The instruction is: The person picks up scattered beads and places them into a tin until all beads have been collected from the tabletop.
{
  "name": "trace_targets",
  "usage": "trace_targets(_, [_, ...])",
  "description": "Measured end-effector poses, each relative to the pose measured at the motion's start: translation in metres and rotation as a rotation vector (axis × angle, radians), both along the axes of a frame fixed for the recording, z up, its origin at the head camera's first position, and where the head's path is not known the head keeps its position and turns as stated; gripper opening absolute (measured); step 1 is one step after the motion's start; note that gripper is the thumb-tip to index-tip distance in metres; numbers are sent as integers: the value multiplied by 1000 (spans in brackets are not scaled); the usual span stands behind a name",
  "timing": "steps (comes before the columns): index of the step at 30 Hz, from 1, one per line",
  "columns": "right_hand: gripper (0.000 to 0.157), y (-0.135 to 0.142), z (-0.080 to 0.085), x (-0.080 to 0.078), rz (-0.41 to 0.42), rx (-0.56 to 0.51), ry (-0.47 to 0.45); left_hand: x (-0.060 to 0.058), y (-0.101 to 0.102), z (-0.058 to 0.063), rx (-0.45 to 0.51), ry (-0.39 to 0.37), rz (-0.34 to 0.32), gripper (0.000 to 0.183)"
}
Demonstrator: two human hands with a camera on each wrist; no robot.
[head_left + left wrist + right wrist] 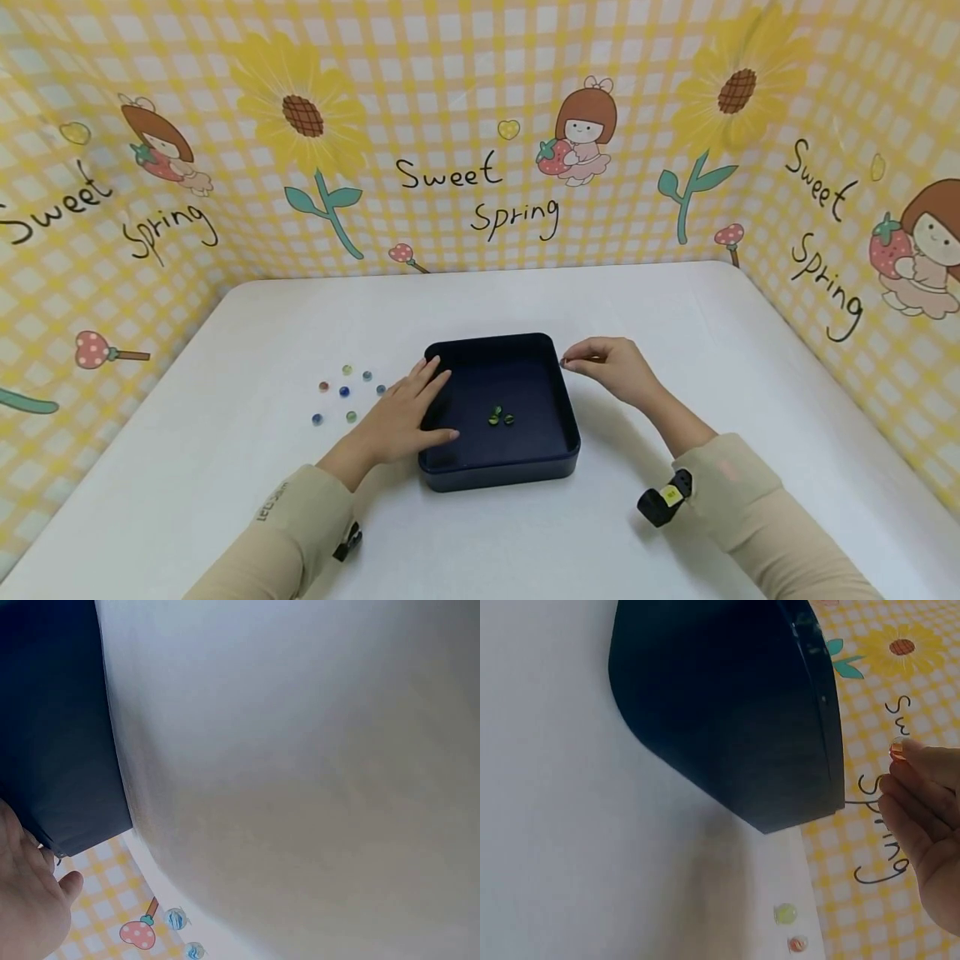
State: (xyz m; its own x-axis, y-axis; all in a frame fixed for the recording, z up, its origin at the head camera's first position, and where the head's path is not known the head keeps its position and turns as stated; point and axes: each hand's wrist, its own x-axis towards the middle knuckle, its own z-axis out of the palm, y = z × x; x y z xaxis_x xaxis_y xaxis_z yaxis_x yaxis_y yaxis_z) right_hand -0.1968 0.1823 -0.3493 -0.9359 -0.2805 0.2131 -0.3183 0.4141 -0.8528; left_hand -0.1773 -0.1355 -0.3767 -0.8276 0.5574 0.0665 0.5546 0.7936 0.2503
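Note:
My right hand [617,368], just off the right rim of a dark blue square tray [498,482], pinches a clear marble with orange-red in it [897,749] between thumb and fingertips. Across the left rim of the tray lies my left hand [401,421], fingers spread and reaching over the inside. Three green marbles [509,419] sit together on the tray floor. On the white table left of my left hand are several loose marbles, among them a dark blue one [344,392], a reddish one [324,387] and a yellow-green one [347,369].
The white table [495,550] is bordered at the back and sides by a yellow checked cloth [450,100] with flowers and cartoon figures. Both sleeves carry a black wrist device, one [664,498] on the right cuff.

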Motion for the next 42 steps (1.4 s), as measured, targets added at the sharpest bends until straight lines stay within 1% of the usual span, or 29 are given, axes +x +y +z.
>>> trace_targets(4, [14,-8,-1,1,43,-24,-20,0,0,0,-3,1,-2,85])
trace_targets(7, [15,-13,-2,1,61,-16,-15,0,0,1,-3,0,-3,86])
trace_targets(15, [16,-29,-5,-2,117,24,0,0,0,1,-1,-1,-2,86])
trace_targets(18, [16,-35,-5,-2,144,57,20,0,0,0,2,1,-5,86])
trace_targets(22, [14,-40,-6,-5,189,87,39,0,0,0,2,6,-5,86])
trace_targets(26, [12,-45,-6,-8,227,96,39,0,0,0,0,6,-4,86])
trace_targets(35, [17,-56,-5,-11,271,147,48,0,1,0,-6,-6,9,85])
trace_targets(42, [16,-61,-9,-14,304,194,69,0,2,0,-4,-5,9,84])
